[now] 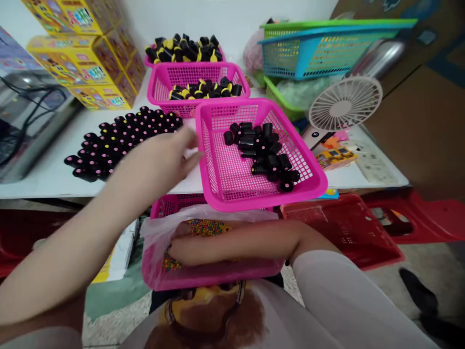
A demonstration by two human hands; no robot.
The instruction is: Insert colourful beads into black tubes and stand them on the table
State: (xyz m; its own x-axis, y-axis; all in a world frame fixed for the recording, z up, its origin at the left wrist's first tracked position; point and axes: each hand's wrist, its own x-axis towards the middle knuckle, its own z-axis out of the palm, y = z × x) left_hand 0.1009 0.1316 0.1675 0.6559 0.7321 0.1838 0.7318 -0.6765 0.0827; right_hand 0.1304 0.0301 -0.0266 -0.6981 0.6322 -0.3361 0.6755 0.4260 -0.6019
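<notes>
My left hand (173, 151), slightly blurred, hovers over the table beside the left rim of a pink mesh basket (232, 177). Its thumb and forefinger are apart, and nothing shows between them. Black cylindrical pieces (271, 162), some with pink or yellow dots on their ends, lie loose in that basket. To the left of the hand, similar black pieces (127, 133) stand packed in rows, most topped with a pink dot. On my lap side, my right hand (178, 249) reaches into a plastic-lined pink basket (214, 281) of small coloured beads (207, 227); its fingers are hidden.
Behind stand pink baskets (163, 87) of black-and-yellow pieces. Yellow printed boxes (87, 68) are stacked at the back left. On the right are a white fan (343, 107), blue and green baskets (316, 51) and a power strip (376, 162). A red crate (337, 237) sits below the table edge.
</notes>
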